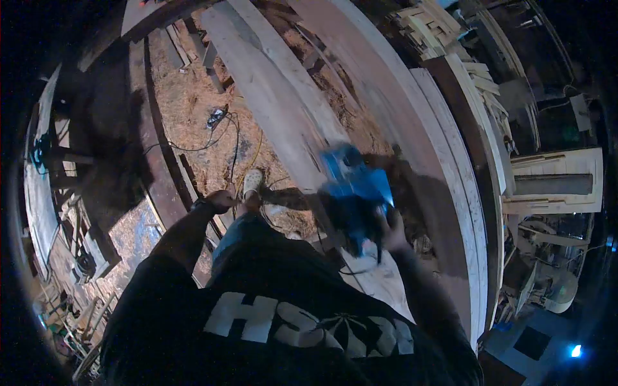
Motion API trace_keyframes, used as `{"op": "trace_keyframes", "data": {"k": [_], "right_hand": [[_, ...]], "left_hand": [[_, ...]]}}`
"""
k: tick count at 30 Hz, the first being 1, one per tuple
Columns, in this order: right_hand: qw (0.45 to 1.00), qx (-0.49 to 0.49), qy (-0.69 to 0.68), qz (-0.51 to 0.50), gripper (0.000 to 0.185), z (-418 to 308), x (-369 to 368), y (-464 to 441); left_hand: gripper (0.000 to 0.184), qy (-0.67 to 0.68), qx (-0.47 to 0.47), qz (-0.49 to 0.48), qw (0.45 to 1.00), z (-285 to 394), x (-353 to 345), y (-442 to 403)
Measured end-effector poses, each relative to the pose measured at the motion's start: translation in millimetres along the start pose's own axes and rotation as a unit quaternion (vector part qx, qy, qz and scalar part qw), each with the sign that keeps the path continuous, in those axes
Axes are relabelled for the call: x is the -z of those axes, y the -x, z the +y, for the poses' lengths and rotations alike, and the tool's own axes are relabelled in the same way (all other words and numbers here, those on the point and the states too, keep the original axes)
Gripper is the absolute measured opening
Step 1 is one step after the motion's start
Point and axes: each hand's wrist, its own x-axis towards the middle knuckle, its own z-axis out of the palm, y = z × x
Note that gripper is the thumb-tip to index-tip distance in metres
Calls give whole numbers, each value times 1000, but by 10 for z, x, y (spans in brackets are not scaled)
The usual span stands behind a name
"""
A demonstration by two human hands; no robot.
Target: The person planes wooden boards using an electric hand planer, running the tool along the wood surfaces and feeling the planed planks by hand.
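Note:
A blue power tool (357, 186), blurred by motion, is over a long wooden board (277, 109) right of the middle. My right hand (393, 230) is closed on the tool's rear part, at its right side. My left hand (222, 201) is left of the middle, away from the tool, with its fingers curled; it is too small and dim to tell whether anything is in it. A dark cord (351, 273) shows near the lower end of the tool.
More long boards (444, 148) run along the right. Cables with a power connector (216, 117) lie on the shavings-covered floor (187, 138). A dark beam (154, 148) stands at the left. Stacked wood (428, 26) is at the upper right, a bright lamp (576, 350) at the lower right.

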Motion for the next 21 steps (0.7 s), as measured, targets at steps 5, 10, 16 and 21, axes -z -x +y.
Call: {"op": "trace_keyframes", "data": {"k": [5, 10, 16, 21], "right_hand": [[998, 20, 29, -61, 39, -1011, -738, -1306], [996, 67, 56, -37, 52, -1574, -1310, -2048], [994, 70, 73, -38, 59, -1962, -1723, -2826], [992, 87, 82, -27, 64, -2142, -2097, -3586]], "left_hand": [[34, -152, -128, 102, 975, -529, -254, 208], [29, -134, -164, 139, 967, -585, -493, 123], [27, -68, -176, 141, 972, -542, -639, -37], [36, 183, -110, 167, 962, -760, -796, -72]]}}
